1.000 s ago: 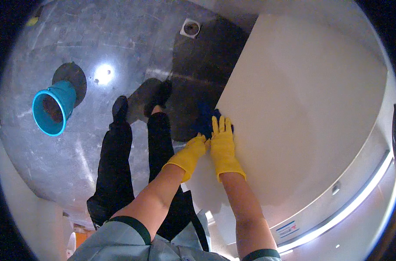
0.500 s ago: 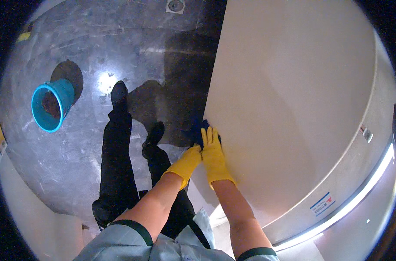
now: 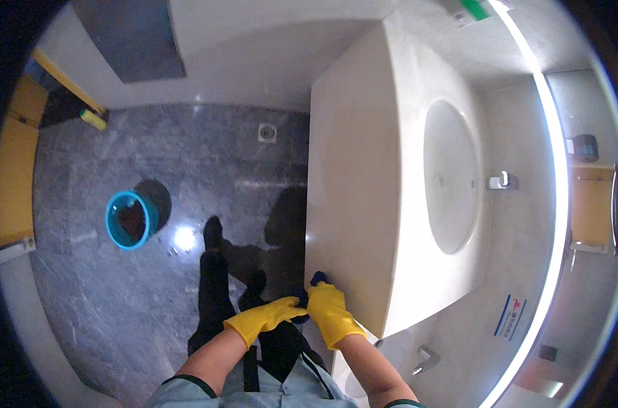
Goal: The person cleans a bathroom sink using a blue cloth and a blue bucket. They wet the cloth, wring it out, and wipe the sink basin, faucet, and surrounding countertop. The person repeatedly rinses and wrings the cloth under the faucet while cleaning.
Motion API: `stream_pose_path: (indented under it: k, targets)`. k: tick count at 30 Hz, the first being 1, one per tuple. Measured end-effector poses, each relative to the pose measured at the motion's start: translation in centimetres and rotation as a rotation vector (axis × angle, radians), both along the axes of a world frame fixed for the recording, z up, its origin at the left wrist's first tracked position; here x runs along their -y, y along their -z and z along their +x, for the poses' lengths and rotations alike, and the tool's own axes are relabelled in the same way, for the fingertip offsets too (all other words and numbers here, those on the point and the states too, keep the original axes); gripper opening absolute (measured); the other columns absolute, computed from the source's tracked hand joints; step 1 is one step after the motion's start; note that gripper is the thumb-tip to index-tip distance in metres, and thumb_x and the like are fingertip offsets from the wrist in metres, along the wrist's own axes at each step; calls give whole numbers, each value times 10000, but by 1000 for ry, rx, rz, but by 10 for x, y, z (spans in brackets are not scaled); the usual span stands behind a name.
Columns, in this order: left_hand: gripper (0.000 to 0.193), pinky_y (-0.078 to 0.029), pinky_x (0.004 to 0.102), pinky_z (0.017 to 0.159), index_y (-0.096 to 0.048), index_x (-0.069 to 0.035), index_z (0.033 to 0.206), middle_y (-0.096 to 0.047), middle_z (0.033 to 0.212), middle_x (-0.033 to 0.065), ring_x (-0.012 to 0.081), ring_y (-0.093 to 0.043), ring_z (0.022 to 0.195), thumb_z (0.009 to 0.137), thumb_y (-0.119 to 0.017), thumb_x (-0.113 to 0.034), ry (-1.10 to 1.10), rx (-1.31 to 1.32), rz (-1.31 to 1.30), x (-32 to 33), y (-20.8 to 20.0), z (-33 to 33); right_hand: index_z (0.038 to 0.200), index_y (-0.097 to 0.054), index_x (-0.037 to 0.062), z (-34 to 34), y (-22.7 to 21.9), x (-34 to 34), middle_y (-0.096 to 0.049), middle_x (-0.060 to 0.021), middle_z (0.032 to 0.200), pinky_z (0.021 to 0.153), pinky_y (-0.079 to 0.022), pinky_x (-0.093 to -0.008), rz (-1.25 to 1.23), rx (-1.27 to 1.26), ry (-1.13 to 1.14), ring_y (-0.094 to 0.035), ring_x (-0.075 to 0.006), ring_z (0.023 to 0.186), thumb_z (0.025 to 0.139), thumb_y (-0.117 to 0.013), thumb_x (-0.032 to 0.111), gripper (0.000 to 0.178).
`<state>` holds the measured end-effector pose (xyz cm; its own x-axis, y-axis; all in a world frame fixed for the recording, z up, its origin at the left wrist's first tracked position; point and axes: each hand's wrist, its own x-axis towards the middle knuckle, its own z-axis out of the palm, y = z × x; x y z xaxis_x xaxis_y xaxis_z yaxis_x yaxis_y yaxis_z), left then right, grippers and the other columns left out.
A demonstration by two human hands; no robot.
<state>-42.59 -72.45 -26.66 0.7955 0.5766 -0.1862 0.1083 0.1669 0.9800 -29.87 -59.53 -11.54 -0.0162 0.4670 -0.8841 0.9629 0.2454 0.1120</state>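
Note:
Yellow rubber gloves cover both of my hands. My right hand [image 3: 328,311] is closed on a dark blue cloth [image 3: 318,277], pressed to the left edge of the pale washbasin counter's front panel [image 3: 349,204]. A bit of the cloth shows past the fingertips; the rest is hidden under the glove. Just to the left, my left hand [image 3: 268,317] has its fingers stretched toward the right hand. Its fingertips lie by a dark blue part of the cloth, close to the right wrist and palm.
A turquoise bucket [image 3: 127,220] with something dark reddish inside stands on the grey marbled floor [image 3: 78,272]. Past it are a floor drain [image 3: 267,132] and a yellow object [image 3: 93,120]. An oval basin [image 3: 451,177] and a faucet [image 3: 504,180] are on the right.
My view has tilted up, bringing the basin, faucet and far wall into sight. The left hand's fingers are now straighter; the right hand remains at the panel's edge with the cloth.

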Motion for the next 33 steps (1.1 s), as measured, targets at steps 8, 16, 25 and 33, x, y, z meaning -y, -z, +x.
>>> stream_pose_path:
  k: [8, 16, 25, 33]
  targets:
    - [1043, -401, 433, 1218, -437, 53, 1592, -504, 1588, 300, 413, -487, 1482, 888, -782, -634, -102, -516, -45, -101, -185, -137, 1358, -729, 112, -38, -152, -61, -740, -139, 1274, 810, -638, -358, 53, -544, 926, -760, -315, 1002, 1090, -586, 282, 348]
    - [528, -455, 503, 1118, -730, -79, 1337, -685, 1396, 212, 418, -628, 1288, 970, -711, -457, -352, -800, 316, -148, -252, -230, 1374, -740, 103, -68, -228, -106, -716, -163, 1313, 933, -610, -367, -131, -720, 566, -711, -342, 1115, 954, -814, 304, 472]
    - [279, -504, 584, 831, -735, -57, 870, -727, 920, 179, 459, -675, 892, 812, -828, -313, -565, -753, 899, -249, -394, -290, 1352, -747, 175, -104, -266, -143, -745, -226, 1235, 1018, -548, -459, 405, -770, 247, -708, -403, 1148, 878, -787, 290, 490]
    - [480, -543, 498, 1062, -706, -27, 1295, -732, 1268, 237, 438, -690, 1201, 937, -835, -319, -788, -656, 714, -356, -465, -286, 1246, -795, 132, -112, -315, -229, -739, -155, 1271, 1076, -541, -400, 948, -1279, 636, -691, -333, 1175, 853, -769, 44, 404]
